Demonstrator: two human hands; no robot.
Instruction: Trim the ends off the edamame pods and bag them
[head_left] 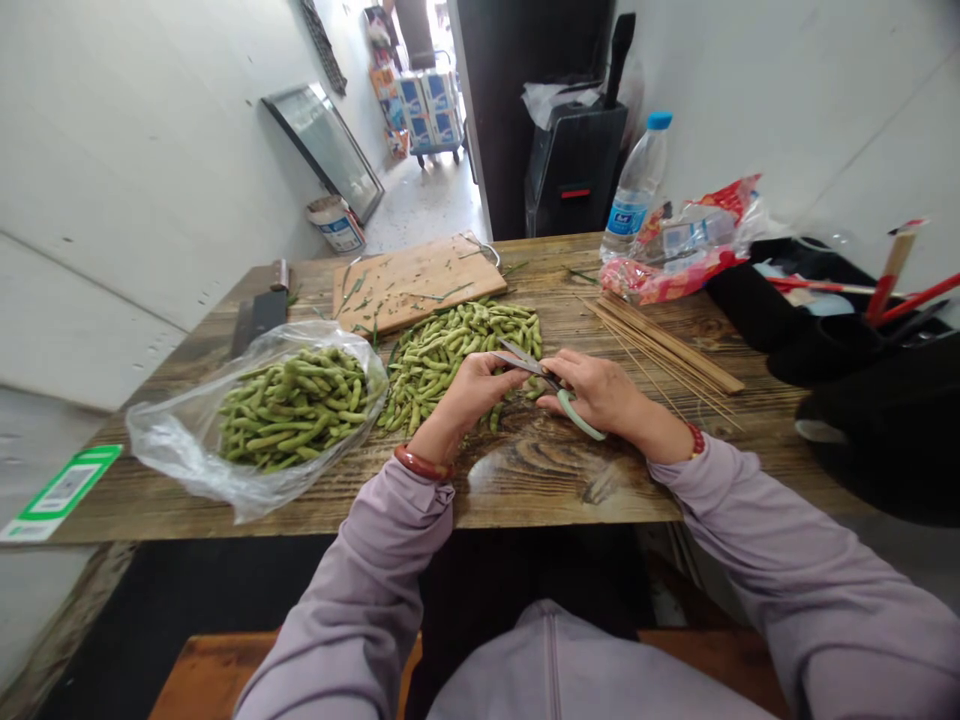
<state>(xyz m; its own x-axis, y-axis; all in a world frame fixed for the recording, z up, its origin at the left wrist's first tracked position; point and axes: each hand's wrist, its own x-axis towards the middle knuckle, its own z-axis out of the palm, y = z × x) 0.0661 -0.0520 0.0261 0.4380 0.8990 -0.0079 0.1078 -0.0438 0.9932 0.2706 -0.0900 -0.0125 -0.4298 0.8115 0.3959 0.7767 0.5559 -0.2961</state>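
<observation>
My right hand (pixel 600 390) grips a pair of scissors with pale green handles (pixel 579 418). Their metal blades are a little apart and point left toward my left hand (pixel 480 392). The left thumb and fingers are pinched together by the blades; what they hold is too small to make out. Just beyond both hands, a loose heap of green soybean pods (pixel 442 350) is spread on the wooden table (pixel 540 490). To the left, a clear plastic bag (pixel 184 455) lies open, with more pods (pixel 296 410) piled in it.
Behind the heap lies a wooden cutting board (pixel 412 280) with green scraps. Bamboo skewers (pixel 667 345) lie on the right, near a red plastic package (pixel 690 250) and a water bottle (pixel 634 190). Black holders (pixel 817 340) stand at the right edge. A green-and-white card (pixel 64 490) is at the left corner.
</observation>
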